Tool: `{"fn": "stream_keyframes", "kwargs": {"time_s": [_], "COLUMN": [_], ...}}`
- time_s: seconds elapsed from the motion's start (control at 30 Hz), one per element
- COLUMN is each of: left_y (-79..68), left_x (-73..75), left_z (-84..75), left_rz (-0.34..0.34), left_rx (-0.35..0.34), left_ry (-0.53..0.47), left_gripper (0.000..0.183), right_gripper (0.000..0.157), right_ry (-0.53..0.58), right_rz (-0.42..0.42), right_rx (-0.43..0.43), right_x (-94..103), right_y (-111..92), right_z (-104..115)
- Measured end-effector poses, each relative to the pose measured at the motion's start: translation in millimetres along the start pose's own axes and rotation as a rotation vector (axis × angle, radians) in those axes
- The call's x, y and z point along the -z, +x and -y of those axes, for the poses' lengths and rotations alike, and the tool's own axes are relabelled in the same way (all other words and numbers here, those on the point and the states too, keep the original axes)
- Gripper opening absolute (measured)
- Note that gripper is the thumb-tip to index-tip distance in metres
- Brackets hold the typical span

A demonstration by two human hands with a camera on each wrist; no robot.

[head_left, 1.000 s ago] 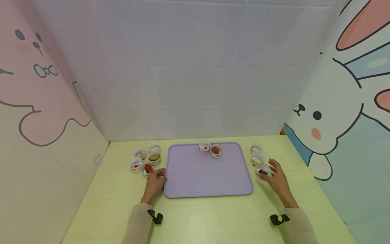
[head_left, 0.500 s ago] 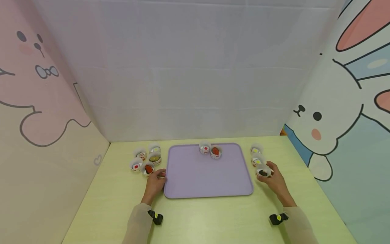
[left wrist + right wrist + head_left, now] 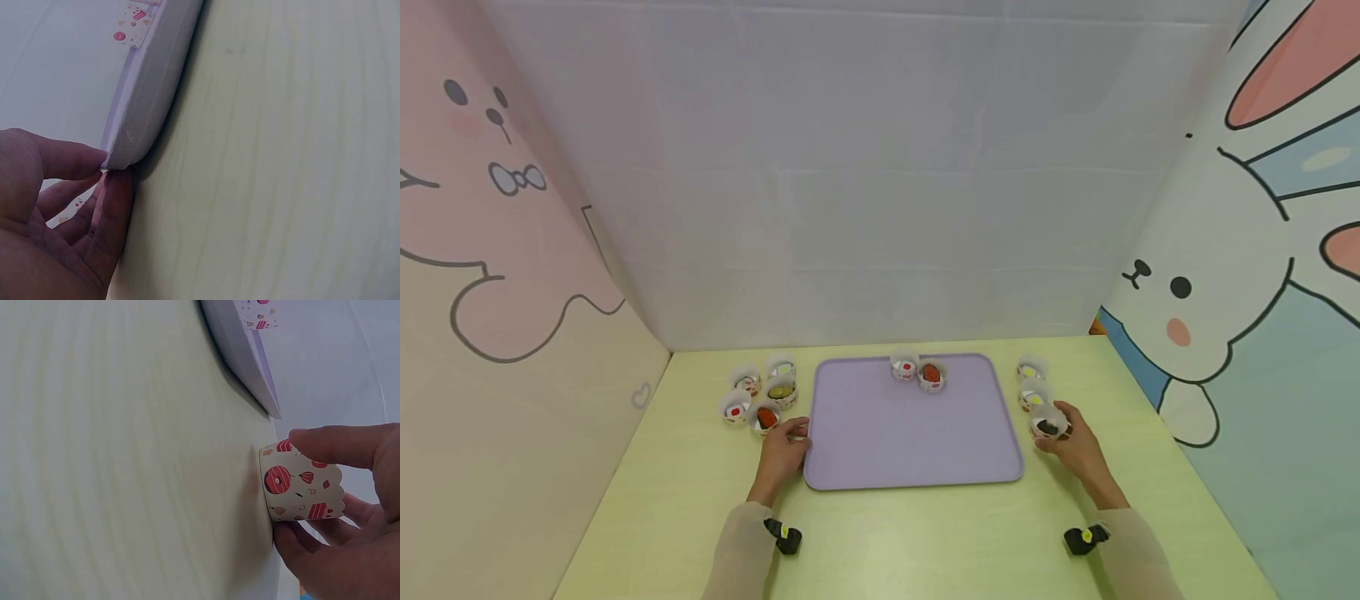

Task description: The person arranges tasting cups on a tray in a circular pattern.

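Note:
My right hand [image 3: 1081, 454] grips a small paper cup [image 3: 1047, 427] with something dark in it, at the near end of a short row beside the tray. In the right wrist view the thumb lies on one side of this paper cup [image 3: 303, 487], patterned with pink doughnuts, and the fingers on the other. My left hand [image 3: 781, 458] is at the left edge of the lilac tray [image 3: 910, 442]. Seen from the left wrist, its thumb and fingers pinch the rim of the tray [image 3: 147, 94]. Two paper cups stand on the tray's far side, one holding a red piece [image 3: 931, 373].
Left of the tray stands a cluster of several filled paper cups [image 3: 782, 390], close to my left hand. Two more paper cups [image 3: 1032, 367] stand just beyond the one in my right hand. A pale wall [image 3: 880, 208] closes off the table's far edge.
My right hand has closed its fingers round the dark-filled paper cup, which stays in about the same place. The left hand and the tray have not visibly moved.

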State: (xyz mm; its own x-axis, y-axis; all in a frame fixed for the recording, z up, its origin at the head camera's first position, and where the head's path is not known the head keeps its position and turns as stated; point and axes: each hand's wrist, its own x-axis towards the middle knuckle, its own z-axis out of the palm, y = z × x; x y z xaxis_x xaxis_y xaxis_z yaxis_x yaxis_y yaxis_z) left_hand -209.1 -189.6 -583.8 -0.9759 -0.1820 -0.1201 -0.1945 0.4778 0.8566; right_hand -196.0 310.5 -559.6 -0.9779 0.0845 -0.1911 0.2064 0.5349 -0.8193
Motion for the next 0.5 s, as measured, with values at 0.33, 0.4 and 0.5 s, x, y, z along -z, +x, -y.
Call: {"fn": "stream_keyframes", "kwargs": {"time_s": [0.33, 0.4, 0.5], "left_y": [0.1, 0.3, 0.7], "left_x": [0.0, 0.0, 0.2], "left_z": [0.0, 0.0, -0.1], "left_rz": [0.003, 0.004, 0.006], "left_rx": [-0.006, -0.005, -0.001], "left_ry": [0.008, 0.009, 0.006], "left_gripper": [0.039, 0.04, 0.04], "right_gripper": [0.08, 0.079, 0.078], "right_ry": [-0.072, -0.078, -0.086], "right_rz": [-0.053, -0.058, -0.066], "right_rx": [0.016, 0.021, 0.031], "right_x": [-2.5, -2.9, -3.1], "right_y": [5.7, 6.6, 7.1], "right_z": [-3.7, -4.9, -5.3]}}
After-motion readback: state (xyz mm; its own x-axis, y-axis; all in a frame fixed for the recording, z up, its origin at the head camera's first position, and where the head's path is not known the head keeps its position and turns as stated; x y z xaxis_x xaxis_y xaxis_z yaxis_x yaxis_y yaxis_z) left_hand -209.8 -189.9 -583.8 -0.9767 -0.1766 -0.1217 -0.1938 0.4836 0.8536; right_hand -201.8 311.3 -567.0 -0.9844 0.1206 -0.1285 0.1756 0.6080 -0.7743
